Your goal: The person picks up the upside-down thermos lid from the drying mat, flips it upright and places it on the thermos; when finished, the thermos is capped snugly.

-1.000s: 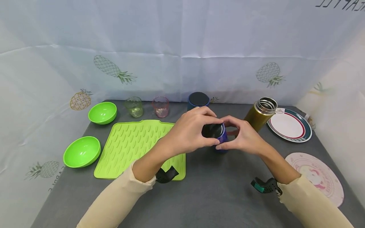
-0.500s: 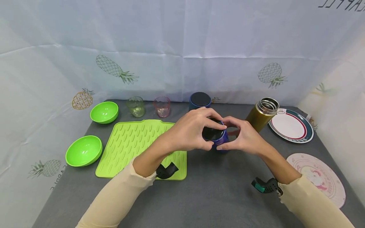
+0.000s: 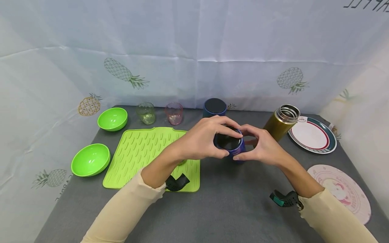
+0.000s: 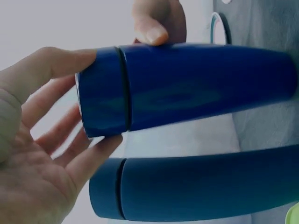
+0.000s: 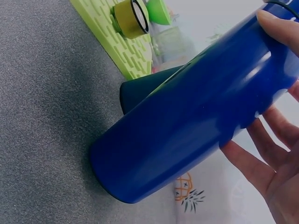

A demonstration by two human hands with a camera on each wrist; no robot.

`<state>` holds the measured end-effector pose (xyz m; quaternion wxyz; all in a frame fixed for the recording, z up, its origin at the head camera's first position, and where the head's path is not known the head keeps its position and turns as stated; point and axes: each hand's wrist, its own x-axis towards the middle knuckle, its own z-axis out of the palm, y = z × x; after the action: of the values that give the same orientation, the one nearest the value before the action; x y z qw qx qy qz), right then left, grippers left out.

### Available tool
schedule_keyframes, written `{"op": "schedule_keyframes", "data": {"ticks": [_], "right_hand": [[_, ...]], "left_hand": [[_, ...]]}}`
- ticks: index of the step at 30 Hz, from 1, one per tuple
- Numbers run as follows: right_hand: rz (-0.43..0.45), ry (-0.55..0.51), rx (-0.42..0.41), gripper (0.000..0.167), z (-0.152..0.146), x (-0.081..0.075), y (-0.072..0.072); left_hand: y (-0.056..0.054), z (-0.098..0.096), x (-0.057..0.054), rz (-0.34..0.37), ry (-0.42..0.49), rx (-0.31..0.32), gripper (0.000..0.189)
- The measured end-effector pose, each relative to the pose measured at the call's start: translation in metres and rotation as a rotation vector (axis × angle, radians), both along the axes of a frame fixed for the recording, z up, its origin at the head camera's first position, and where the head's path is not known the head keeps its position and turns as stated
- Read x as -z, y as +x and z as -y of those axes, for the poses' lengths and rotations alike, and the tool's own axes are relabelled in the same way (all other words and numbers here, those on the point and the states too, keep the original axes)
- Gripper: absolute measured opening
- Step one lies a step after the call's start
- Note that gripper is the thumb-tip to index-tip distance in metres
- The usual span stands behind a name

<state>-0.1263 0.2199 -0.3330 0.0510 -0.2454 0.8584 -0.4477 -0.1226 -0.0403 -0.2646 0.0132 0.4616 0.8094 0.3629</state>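
A tall blue thermos bottle (image 5: 187, 112) stands between both hands, its base down at the grey tabletop (image 5: 42, 140). My left hand (image 3: 205, 140) holds its dark-topped lid (image 3: 228, 141), thumb on one side and fingers on the other; a thin dark seam shows under the lid in the left wrist view. Just below, my right hand (image 3: 264, 146) grips the upper body of the bottle with thumb and fingers spread round it. Behind it stands a dark teal bottle (image 3: 214, 106) with its lid on. An uncapped gold thermos (image 3: 277, 127) is beyond the right hand.
Left lies a lime green drying mat (image 3: 143, 148) bearing a gold lid (image 5: 128, 18), largely hidden by the left arm in the head view. Two green bowls (image 3: 90, 160), two small glasses (image 3: 146, 113), a rimmed plate (image 3: 310, 135) and a pink round mat (image 3: 343, 192) surround the work.
The left fingers have shifted round the lid, with more of its dark top showing. The right hand keeps its hold on the bottle. The head view has swung slightly left.
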Motion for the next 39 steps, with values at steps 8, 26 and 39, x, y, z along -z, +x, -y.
{"op": "schedule_keyframes", "data": {"ticks": [8,26,39], "right_hand": [[0.001,-0.027,-0.003,0.064,0.001,0.0,0.0],[0.002,-0.024,0.004,0.064,0.001,0.0,-0.001],[-0.003,0.003,-0.001,0.065,0.0,-0.002,0.001]], "left_hand": [[0.017,-0.008,0.005,0.164,0.088,-0.231,0.043],[0.016,-0.012,0.004,0.079,0.087,-0.245,0.039],[0.004,-0.005,-0.002,-0.02,-0.026,-0.055,0.038]]}}
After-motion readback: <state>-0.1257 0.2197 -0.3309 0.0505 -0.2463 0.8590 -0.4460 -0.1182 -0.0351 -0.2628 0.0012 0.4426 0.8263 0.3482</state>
